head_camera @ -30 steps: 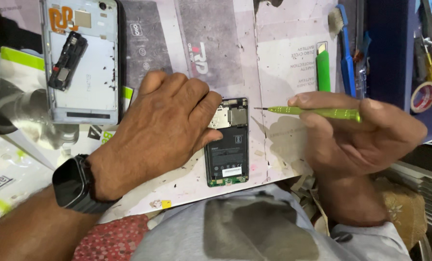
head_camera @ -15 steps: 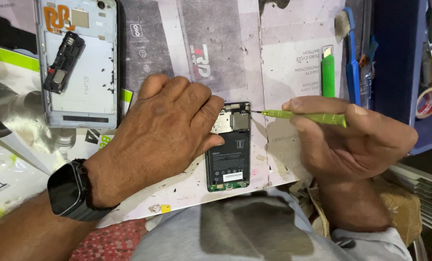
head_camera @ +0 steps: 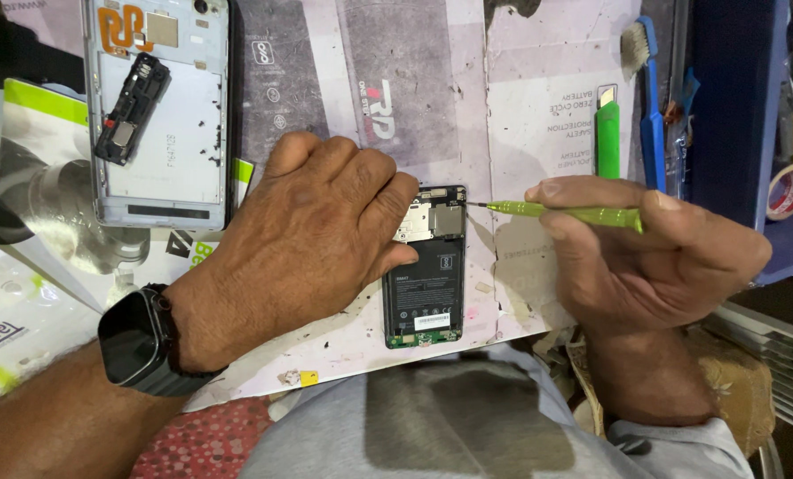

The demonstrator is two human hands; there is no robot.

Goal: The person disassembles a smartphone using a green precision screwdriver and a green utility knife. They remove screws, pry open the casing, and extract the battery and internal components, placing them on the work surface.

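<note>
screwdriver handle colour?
Bright green screwdriver, held in the right hand; head view.

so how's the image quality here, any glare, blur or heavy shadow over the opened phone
Head view: even, soft light, no strong glare on the opened phone. The left hand casts a faint shadow and hides the phone's left edge. The right hand and green screwdriver look sharp, with no motion blur. The grey clothing at the bottom edge is soft, out of focus. The right-hand corner is dim.

Up-left of my left hand I see a phone back cover [head_camera: 161, 115]; above my right, a blue toothbrush [head_camera: 649, 106] and green cutter [head_camera: 607, 137].
</note>
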